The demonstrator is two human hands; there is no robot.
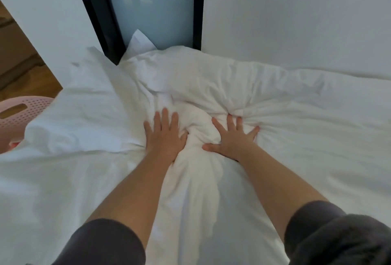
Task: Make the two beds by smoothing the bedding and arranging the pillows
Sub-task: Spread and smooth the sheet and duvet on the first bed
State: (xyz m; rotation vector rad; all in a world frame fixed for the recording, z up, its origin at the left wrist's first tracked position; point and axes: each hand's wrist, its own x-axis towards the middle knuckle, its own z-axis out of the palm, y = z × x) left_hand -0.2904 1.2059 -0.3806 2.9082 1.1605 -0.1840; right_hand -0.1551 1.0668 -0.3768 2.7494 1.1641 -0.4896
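A white duvet [275, 116] covers the bed and is bunched into a raised ridge running from the middle towards me. My left hand [164, 135] presses flat on the left side of that ridge, fingers straight. On the ridge's right side my right hand [232, 136] presses down with its fingers spread wide. A white pillow [80, 108] lies to the left of my hands, by the bed's left edge. More rumpled white bedding [190, 68] is piled against the wall behind the ridge.
A white wall [296, 15] runs along the far side of the bed. A dark-framed frosted glass panel [156, 6] stands behind the bedding. A pink perforated basket [23, 112] sits on the wooden floor [19, 70] at the left.
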